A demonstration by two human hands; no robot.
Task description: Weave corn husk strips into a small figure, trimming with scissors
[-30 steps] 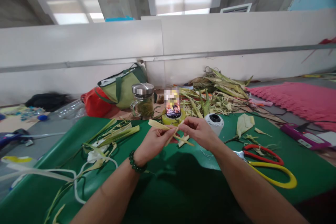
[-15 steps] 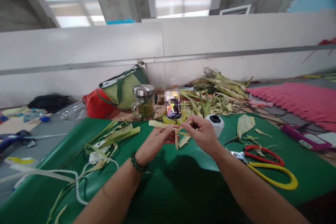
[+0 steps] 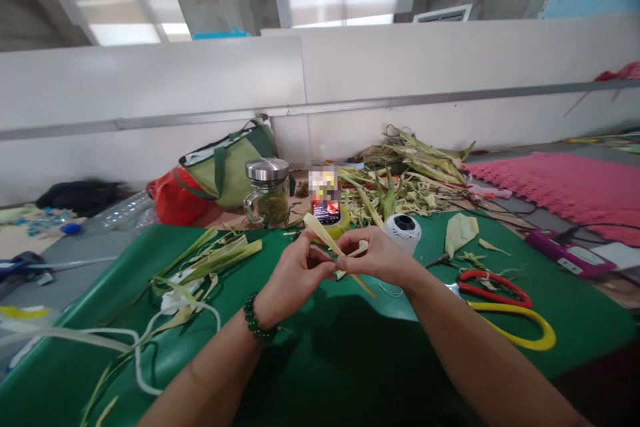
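Observation:
Pale corn husk strips (image 3: 324, 233) are crossed between my two hands above the green mat (image 3: 310, 360). My left hand (image 3: 299, 270), with a green bead bracelet (image 3: 257, 317) at the wrist, pinches the husk from the left. From the right, my right hand (image 3: 377, 257) closes thumb and fingers on the same husk. One strip points up and away, and a thin end slants down to the right below my fingers. My fingertips hide the crossing itself. A phone (image 3: 326, 203) leaning on a yellow roll (image 3: 343, 221) stands just beyond my hands.
A spool of white thread (image 3: 401, 232) stands by my right hand. Red-and-yellow-handled scissors (image 3: 520, 320) lie at the right. Husk strips (image 3: 220, 257) and a white cable (image 3: 137, 353) lie left. Behind are a glass jar (image 3: 270, 197), a green bag (image 3: 225, 167) and a husk pile (image 3: 415, 180).
The broad husk strip swung from nearly level to slanting up and away, and its thin end now points down right. Both hands turned and drew closer at the fingertips. The view shifted slightly.

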